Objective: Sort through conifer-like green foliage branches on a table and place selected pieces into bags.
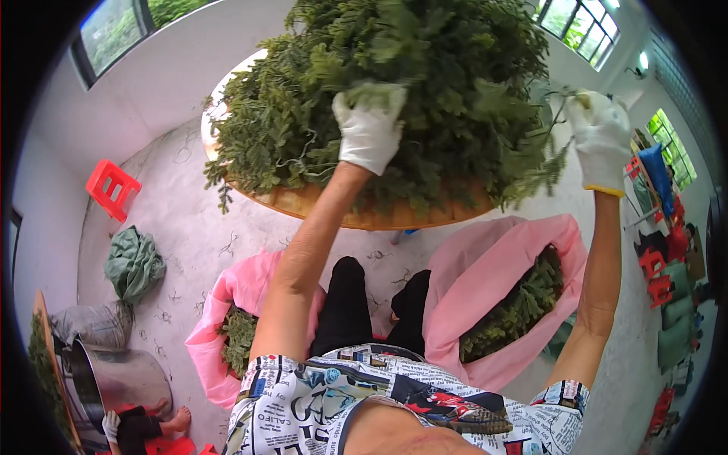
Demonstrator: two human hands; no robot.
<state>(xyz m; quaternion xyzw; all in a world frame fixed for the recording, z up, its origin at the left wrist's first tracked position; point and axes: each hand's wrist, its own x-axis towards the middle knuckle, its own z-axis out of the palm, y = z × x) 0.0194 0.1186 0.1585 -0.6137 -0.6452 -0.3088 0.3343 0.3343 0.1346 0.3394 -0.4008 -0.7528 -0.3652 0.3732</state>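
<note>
A large heap of feathery green sprigs (303, 98) is piled on a round wooden table (349, 218) in front of me. My left hand (369, 133), in a white knit glove, reaches into the middle of the heap. Its fingers are smeared by motion and partly lost against the foliage, so their grip does not show. Off the heap's right side, my right hand (599, 136) is raised in a matching glove with a yellow cuff edge. It is closed on the stem of a loose green sprig (547, 171), which hangs toward the heap, slightly blurred.
Pink sacks of greenery flank my legs, one at left (206, 356) and one at right (455, 303). A red stool (114, 189), a dark green bundle (134, 263) and a metal drum (129, 379) stand on the left. At lower left, another person's gloved hand (111, 426) shows.
</note>
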